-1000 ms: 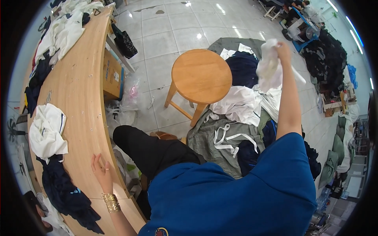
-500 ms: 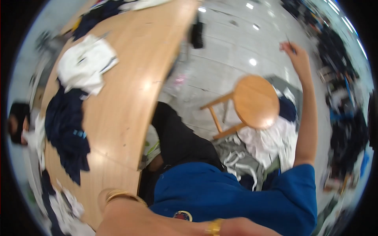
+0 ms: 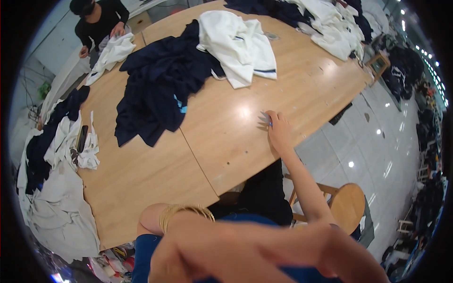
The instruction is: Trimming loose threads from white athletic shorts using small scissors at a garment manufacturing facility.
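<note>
My right hand (image 3: 280, 131) rests at the table's near edge, its fingers closed round small thread snips (image 3: 266, 116). Their pointed blades stick out to the left over the wood, with a touch of blue beside the fingers. Close to the camera, my left hand (image 3: 222, 250) looms large and blurred along the bottom, with gold bangles on its wrist; what its fingers do is unclear. Beyond my right hand lies a crumpled white garment (image 3: 238, 47), partly over a dark navy garment (image 3: 160, 80) with a small light-blue patch.
The wooden table (image 3: 212, 137) carries more white and navy cloth (image 3: 330, 28) at its far right and grey-white fabric (image 3: 61, 207) on the left. A round wooden stool (image 3: 348, 207) stands at my right. Across the table, a person (image 3: 101, 23) in black handles white cloth.
My view has swung toward the table. My right hand, with the snips, has come from out over the floor to the tabletop. My left hand is still close to the camera.
</note>
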`<state>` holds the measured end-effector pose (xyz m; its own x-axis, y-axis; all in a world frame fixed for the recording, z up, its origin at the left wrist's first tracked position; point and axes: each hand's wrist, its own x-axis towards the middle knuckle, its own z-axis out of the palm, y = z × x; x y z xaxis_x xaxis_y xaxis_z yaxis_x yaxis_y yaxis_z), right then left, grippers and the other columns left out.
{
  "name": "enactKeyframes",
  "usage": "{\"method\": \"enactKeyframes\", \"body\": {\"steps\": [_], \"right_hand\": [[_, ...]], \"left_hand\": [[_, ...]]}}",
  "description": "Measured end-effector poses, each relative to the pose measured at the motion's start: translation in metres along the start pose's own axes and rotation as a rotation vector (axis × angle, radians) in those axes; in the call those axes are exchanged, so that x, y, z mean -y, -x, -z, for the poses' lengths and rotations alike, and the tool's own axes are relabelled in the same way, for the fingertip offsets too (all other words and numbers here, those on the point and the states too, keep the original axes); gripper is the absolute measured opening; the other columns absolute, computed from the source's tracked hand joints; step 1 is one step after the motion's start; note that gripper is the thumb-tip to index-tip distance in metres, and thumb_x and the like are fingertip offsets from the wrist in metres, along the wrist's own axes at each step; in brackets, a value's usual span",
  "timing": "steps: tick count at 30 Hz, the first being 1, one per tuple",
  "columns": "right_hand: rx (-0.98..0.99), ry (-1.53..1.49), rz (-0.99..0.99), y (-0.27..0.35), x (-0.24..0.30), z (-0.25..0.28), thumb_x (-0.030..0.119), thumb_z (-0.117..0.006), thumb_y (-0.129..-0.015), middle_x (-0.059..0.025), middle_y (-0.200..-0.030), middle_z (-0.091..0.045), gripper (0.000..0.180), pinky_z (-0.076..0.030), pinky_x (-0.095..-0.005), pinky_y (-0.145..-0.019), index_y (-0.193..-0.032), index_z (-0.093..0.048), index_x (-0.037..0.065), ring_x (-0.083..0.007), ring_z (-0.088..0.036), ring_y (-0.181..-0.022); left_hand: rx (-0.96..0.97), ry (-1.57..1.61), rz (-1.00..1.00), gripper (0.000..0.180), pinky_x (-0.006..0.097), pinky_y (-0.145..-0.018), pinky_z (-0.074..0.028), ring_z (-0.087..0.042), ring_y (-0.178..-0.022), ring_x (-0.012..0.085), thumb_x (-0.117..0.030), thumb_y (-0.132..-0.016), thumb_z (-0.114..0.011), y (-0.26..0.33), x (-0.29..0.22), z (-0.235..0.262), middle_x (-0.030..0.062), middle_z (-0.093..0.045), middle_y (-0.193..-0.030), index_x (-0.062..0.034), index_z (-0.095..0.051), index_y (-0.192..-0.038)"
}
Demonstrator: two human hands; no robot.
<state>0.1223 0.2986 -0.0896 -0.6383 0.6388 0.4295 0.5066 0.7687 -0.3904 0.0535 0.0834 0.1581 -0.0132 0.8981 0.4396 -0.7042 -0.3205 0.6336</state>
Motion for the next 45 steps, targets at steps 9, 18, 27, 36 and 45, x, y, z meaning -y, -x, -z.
{"method": "enactKeyframes", "body": {"steps": [9, 18, 27, 36, 45], "right_hand": [[0.051, 0.145, 0.0, -0.012, 0.008, 0.003, 0.007, -0.055, -0.077, -0.0068, -0.084, -0.051, 0.032, -0.041, -0.0376, -0.072, -0.107, -0.051, 0.015, -0.0258, -0.053, -0.082], [0.11, 0.141, -0.138, -0.019, 0.004, 0.002, 0.007, -0.056, -0.076, -0.0076, -0.089, -0.054, 0.034, -0.041, -0.0392, -0.075, -0.109, -0.051, 0.014, -0.0272, -0.054, -0.087], [0.1, 0.064, -0.103, -0.02, 0.007, -0.002, 0.007, -0.056, -0.076, -0.0078, -0.09, -0.056, 0.035, -0.042, -0.0389, -0.074, -0.109, -0.051, 0.013, -0.0281, -0.055, -0.086], [0.043, 0.016, -0.05, -0.015, -0.001, -0.006, 0.005, -0.053, -0.075, -0.0091, -0.089, -0.056, 0.031, -0.042, -0.0395, -0.074, -0.105, -0.05, 0.011, -0.0281, -0.055, -0.086], [0.061, -0.093, -0.079, -0.009, -0.005, -0.011, 0.002, -0.056, -0.071, -0.0121, -0.093, -0.058, 0.034, -0.043, -0.0421, -0.076, -0.104, -0.053, 0.009, -0.0322, -0.055, -0.089]], "left_hand": [[-0.759, -1.018, 0.365, 0.054, 0.032, -0.089, -0.04, -0.05, -0.104, 0.0177, -0.035, -0.085, -0.059, -0.078, -0.003, 0.272, 0.0115, -0.051, -0.116, -0.0026, -0.041, -0.124], [-1.075, -1.53, 0.025, 0.066, 0.042, -0.093, -0.039, -0.046, -0.107, 0.0413, -0.029, -0.072, -0.071, -0.183, 0.006, 0.38, 0.0254, -0.042, -0.118, 0.0034, -0.039, -0.12], [-0.887, -0.606, -0.155, 0.023, 0.031, -0.071, -0.046, -0.054, -0.078, 0.0158, -0.021, -0.084, -0.053, -0.205, -0.099, 0.384, 0.0035, -0.055, -0.092, -0.0077, -0.05, -0.102], [-0.255, -0.727, -0.622, 0.023, 0.036, -0.086, -0.04, -0.053, -0.096, 0.0171, -0.024, -0.094, -0.042, -0.101, -0.279, 0.146, 0.0054, -0.06, -0.099, -0.0079, -0.058, -0.099], [-0.951, -1.168, -0.042, 0.028, 0.035, -0.087, -0.042, -0.057, -0.094, 0.0179, -0.023, -0.094, -0.04, 0.141, -0.166, 0.144, 0.0077, -0.061, -0.101, -0.0035, -0.056, -0.105]]}}
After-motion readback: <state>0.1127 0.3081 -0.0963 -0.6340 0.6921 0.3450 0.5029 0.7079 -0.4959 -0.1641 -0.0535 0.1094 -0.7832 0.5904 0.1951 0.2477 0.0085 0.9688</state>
